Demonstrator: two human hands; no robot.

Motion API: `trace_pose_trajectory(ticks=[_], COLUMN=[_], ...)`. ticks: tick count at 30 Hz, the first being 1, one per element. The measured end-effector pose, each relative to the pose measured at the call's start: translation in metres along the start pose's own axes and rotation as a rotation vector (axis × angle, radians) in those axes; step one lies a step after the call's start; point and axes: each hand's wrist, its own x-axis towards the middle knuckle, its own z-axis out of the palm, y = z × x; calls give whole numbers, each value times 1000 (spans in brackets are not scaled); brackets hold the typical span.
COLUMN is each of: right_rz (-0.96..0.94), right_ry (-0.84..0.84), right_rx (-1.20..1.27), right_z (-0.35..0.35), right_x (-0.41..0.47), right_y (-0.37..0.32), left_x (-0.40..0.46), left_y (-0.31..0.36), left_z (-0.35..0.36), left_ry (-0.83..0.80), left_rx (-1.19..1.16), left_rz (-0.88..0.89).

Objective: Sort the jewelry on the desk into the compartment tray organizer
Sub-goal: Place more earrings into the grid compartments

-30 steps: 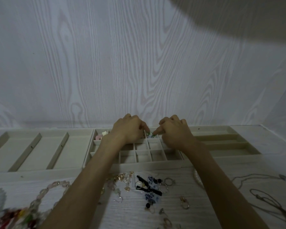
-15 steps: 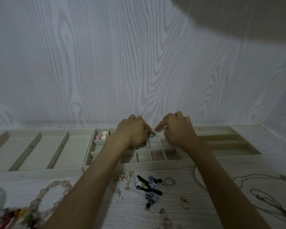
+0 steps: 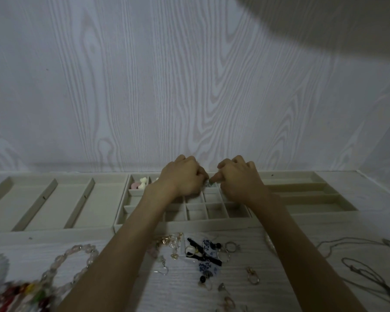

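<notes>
A beige compartment tray (image 3: 190, 222) with small square cells lies at the middle back of the desk. My left hand (image 3: 185, 175) and my right hand (image 3: 239, 176) hover over its far row, fingers curled, fingertips almost meeting. Between them they pinch a small green jewelry piece (image 3: 211, 181) just above a back cell. Pink and white earrings (image 3: 140, 183) lie in the far left cell. Loose rings, earrings and a blue-patterned piece (image 3: 206, 253) lie on the desk in front of the tray.
A tray with long cells (image 3: 41, 199) lies at the left, another with wide slots (image 3: 309, 194) at the right. A pink bead bracelet (image 3: 77, 264) and colourful beads (image 3: 16, 293) lie front left, thin chains (image 3: 367, 271) front right. A wood-grain wall stands close behind.
Both hands have shifted slightly farther back over the tray's far row, still close together around the small green piece.
</notes>
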Motion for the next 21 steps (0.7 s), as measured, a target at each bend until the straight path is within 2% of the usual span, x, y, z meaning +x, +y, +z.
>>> trace_pose_trajectory(ticks=[3,8,12,21], right_rz=[-7,59,100,93], right_ry=[26,42,26,67], right_rx=[-2,150,269,296], right_z=[3,6,8,11], right_x=[1,3,4,4], right_y=[0,2,6,7], left_x=[1,-1,1,3], left_y=[-4,-5,-7,-11], left_z=[-6,-4,-4,1], left_ry=[44,-46,-27,25], left_rx=[-38,-5,-9,-13], left_rz=[-27,-35,-25,16])
